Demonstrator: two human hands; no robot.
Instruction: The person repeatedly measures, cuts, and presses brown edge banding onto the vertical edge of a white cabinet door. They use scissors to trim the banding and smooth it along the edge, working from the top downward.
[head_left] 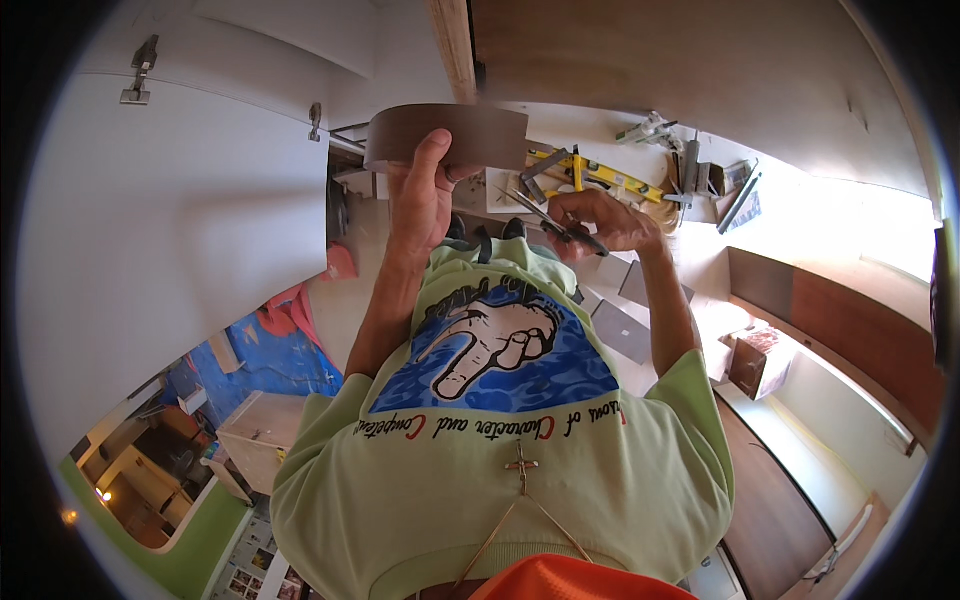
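Observation:
My left hand (425,195) is closed on a wide, dark brown strip (490,138) that looks like edge banding. The thumb presses on its face, and the strip bends round in a curve at its left end. Lower and to the right, my right hand (608,222) grips a pair of scissors (534,208). Their blades point up and left toward the strip, slightly parted and clear of it. Part of the handles is hidden by my fingers.
A white cabinet door (170,200) with metal hinges fills the left. A large brown panel (690,60) spans the top. Beyond my right hand, a yellow spirit level (620,180) lies among tools on a light surface. Brown boards (622,332) lie lower right, near a box (760,362).

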